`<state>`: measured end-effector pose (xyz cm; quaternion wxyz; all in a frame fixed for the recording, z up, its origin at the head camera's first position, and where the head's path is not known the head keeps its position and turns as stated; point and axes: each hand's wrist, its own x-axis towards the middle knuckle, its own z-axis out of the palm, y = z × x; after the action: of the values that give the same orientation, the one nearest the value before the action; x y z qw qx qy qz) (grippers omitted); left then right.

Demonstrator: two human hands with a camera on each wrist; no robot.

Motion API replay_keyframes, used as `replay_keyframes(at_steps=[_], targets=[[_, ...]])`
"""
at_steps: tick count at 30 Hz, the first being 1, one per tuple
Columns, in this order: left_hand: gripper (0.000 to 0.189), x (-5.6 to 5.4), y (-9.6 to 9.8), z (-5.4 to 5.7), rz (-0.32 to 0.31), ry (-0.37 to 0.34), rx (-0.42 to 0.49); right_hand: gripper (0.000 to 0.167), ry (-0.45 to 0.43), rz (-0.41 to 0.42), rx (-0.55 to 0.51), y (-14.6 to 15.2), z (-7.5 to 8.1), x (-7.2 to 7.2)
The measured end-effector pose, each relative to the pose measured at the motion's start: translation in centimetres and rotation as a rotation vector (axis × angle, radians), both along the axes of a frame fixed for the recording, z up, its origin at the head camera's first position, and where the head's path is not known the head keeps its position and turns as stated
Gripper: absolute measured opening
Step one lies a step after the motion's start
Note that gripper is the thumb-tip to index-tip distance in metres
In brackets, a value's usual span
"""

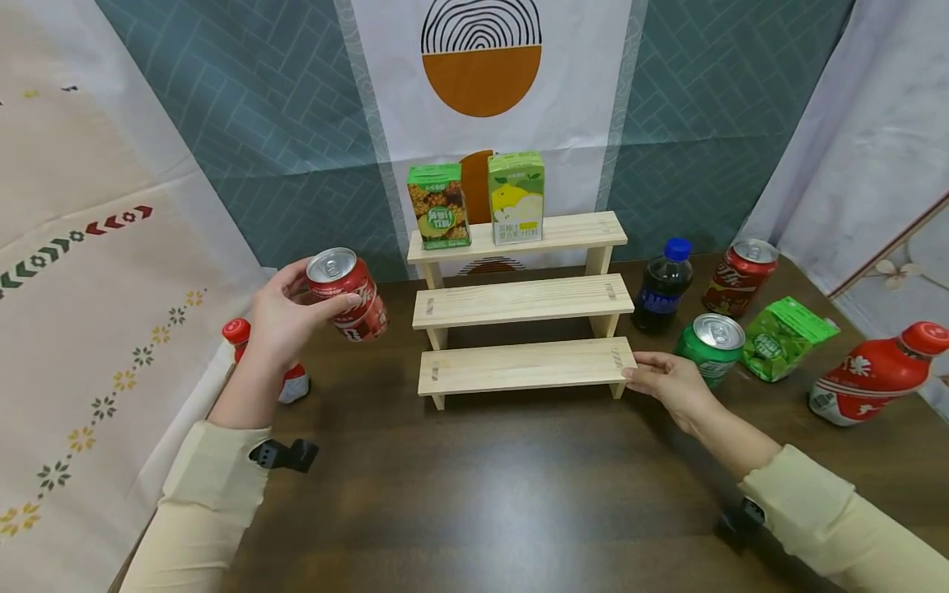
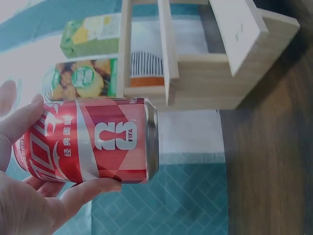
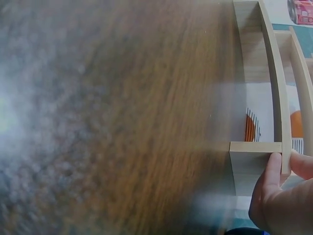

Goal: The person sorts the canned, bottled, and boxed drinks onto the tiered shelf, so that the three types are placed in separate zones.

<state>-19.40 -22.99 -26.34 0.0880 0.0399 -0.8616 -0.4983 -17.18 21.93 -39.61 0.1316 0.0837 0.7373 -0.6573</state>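
Note:
A red soda can (image 1: 347, 295) is gripped in my left hand (image 1: 285, 313), held above the table to the left of a three-tier wooden shelf (image 1: 522, 301). In the left wrist view the can (image 2: 105, 142) lies sideways across the picture, thumb on one side and fingers on the other. My right hand (image 1: 670, 387) pinches the right end of the shelf's lowest step; the right wrist view shows the thumb and a finger on either side of that board (image 3: 278, 98). On the top step stand a pineapple juice carton (image 1: 439, 206) and a green juice carton (image 1: 516, 199).
Right of the shelf are a dark cola bottle (image 1: 663, 288), a red-brown can (image 1: 740, 277), a green can (image 1: 709, 350), a green snack bag (image 1: 786, 338) and a red bottle (image 1: 878, 375). Another red-capped bottle (image 1: 295, 385) is partly hidden behind my left forearm. Fabric hangs behind the table.

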Motion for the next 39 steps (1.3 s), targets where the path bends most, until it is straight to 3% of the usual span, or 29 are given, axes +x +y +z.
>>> replay_keyframes(at_steps=[5,16,26,39], targets=[[0.069,-0.1,1.2,0.6,-0.031,0.019,0.018,0.061,0.002,-0.001,0.008,0.0,0.1,0.0],[0.068,-0.8,3.2,0.8,-0.119,0.035,0.106,0.061,-0.003,0.024,-0.019,0.0,0.3,-0.2],[0.071,-1.8,5.0,0.3,-0.134,-0.009,0.104,0.064,0.018,0.078,-0.040,0.3,0.4,-0.4],[0.071,-2.8,7.0,-0.5,-0.183,-0.036,0.129,0.068,-0.031,0.093,-0.056,0.4,0.8,-0.7]])
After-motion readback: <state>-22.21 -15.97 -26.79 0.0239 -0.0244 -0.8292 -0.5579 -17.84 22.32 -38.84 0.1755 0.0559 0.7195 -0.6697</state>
